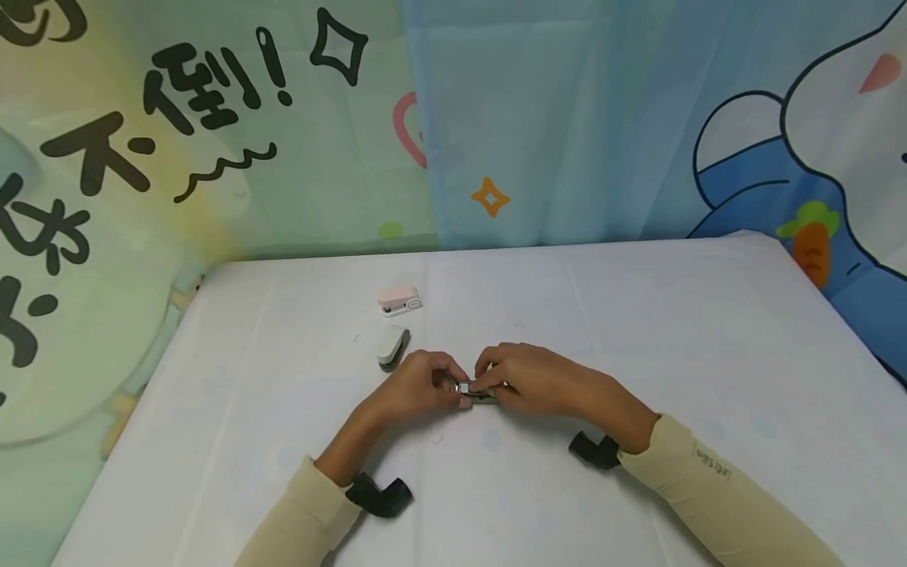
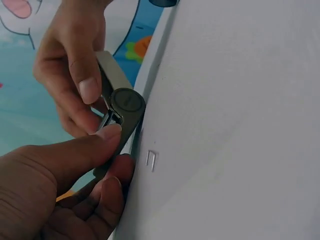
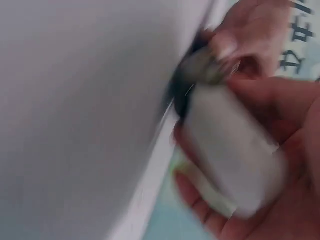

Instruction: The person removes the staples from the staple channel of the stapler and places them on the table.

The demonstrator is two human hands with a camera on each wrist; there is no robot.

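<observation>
A small grey stapler [image 1: 485, 399] is held between both hands above the white table, its two arms spread apart at a round hinge in the left wrist view. My left hand [image 1: 420, 383] pinches the darker arm [image 2: 119, 145] between thumb and fingers, the thumb tip beside a metal part near the hinge. The right hand [image 1: 527, 379] grips the pale cover [image 3: 230, 150], which is blurred in the right wrist view. Fingers hide much of the stapler's inside.
A grey-and-white mini stapler [image 1: 393, 348] lies just beyond the left hand, and a pink one [image 1: 400, 300] stands farther back. A loose staple [image 2: 152, 160] lies on the table [image 1: 298, 331]. A printed curtain [image 1: 538, 118] hangs behind.
</observation>
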